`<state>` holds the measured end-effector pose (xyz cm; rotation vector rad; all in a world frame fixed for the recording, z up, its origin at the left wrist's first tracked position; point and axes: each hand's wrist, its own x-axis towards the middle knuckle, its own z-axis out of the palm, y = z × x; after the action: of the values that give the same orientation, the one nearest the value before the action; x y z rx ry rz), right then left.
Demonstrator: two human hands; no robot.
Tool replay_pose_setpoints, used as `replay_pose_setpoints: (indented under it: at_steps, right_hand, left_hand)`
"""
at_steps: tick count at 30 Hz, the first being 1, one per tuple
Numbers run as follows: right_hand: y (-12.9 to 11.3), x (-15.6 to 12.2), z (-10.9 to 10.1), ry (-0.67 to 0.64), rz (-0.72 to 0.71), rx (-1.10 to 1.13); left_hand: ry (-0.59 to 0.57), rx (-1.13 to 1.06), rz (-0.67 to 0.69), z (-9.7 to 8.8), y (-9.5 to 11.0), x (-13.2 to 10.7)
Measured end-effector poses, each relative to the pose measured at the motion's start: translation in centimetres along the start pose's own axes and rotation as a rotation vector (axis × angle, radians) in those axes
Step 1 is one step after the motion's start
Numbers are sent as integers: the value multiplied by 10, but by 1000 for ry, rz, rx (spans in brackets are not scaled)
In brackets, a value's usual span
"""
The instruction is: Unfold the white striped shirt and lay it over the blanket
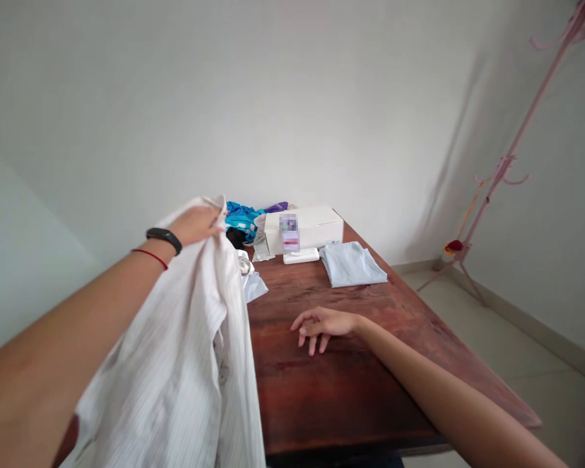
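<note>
My left hand (199, 224) is closed on the upper edge of a white, finely striped shirt (190, 338). The shirt hangs down from it in long folds along the left side of the table, and its lower end runs out of view. A dark band and a red string circle my left wrist. Over the middle of the brown wooden table (292, 403), my right hand (324, 325) holds nothing, its fingers loosely bent and apart. Beyond it lies a folded light-blue cloth (353, 263).
At the back of the table stands a white box (316, 224), with a small white case (301, 255) in front. Blue and purple fabric (244, 218) is heaped to its left. White papers (254, 286) lie beside the shirt. A pink coat stand (502, 169) rises from the floor at right.
</note>
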<state>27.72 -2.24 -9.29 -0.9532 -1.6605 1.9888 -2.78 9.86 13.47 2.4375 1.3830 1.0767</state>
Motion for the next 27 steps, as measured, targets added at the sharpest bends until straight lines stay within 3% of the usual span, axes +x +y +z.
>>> replay_pose_setpoints:
  at_steps: [2, 5, 7, 10, 13, 16, 20, 24, 27]
  right_hand:
    - [0, 1, 0, 1, 9, -3]
    - [0, 3, 0, 0, 17, 2]
    - [1, 3, 0, 0, 17, 4]
    - [1, 3, 1, 15, 15, -2]
    - [0, 3, 2, 23, 10, -7]
    - [0, 3, 2, 22, 8, -9]
    - [-1, 4, 3, 30, 10, -20]
    - [0, 4, 2, 33, -4, -30]
    - [1, 4, 2, 26, -1, -29]
  left_hand:
    - [-237, 51, -8, 29, -22, -5]
    - [-339, 63, -28, 75, -44, -32]
    - [-357, 76, -15, 95, -46, -60]
    - [-408, 85, 51, 100, -26, -115]
    - [-631, 85, 308, 88, 6, -183]
    - [-755, 127, 542, 86, 27, -250]
    - [-512, 284, 668, 111, 21, -305]
    - [-405, 274, 682, 132, 10, -318]
    - [-349, 115, 636, 130, 13, -319]
